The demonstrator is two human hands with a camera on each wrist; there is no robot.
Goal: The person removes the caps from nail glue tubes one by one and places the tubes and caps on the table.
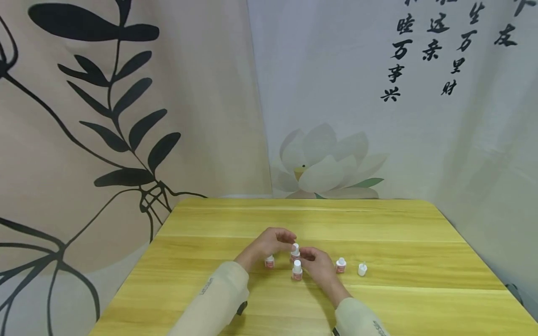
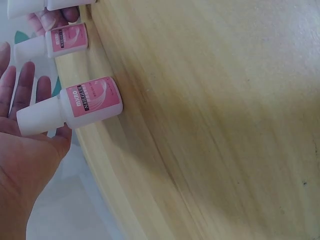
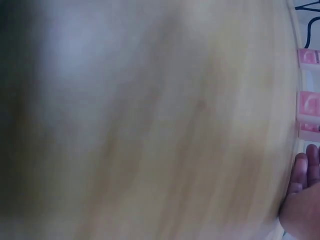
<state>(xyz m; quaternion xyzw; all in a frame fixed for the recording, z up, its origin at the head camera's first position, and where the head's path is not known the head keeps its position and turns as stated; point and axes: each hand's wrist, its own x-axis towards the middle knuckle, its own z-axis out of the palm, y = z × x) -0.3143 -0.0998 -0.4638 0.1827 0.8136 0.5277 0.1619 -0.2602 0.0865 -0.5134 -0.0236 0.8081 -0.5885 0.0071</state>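
The rear bottle (image 1: 295, 255) stands between the left hand (image 1: 274, 241) and right hand (image 1: 318, 265), both loose-fingered.

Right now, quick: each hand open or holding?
Left hand: open, near a bottle.
Right hand: beside that bottle; cannot tell whether it grips.

In the head view we see a pale backdrop (image 1: 218, 116) with dark leaves (image 1: 147, 128) at ten o'clock, black characters (image 1: 431, 50) at two, a pale lotus (image 1: 329, 177) towards three; the wood-grained surface (image 1: 420, 303) spans six.
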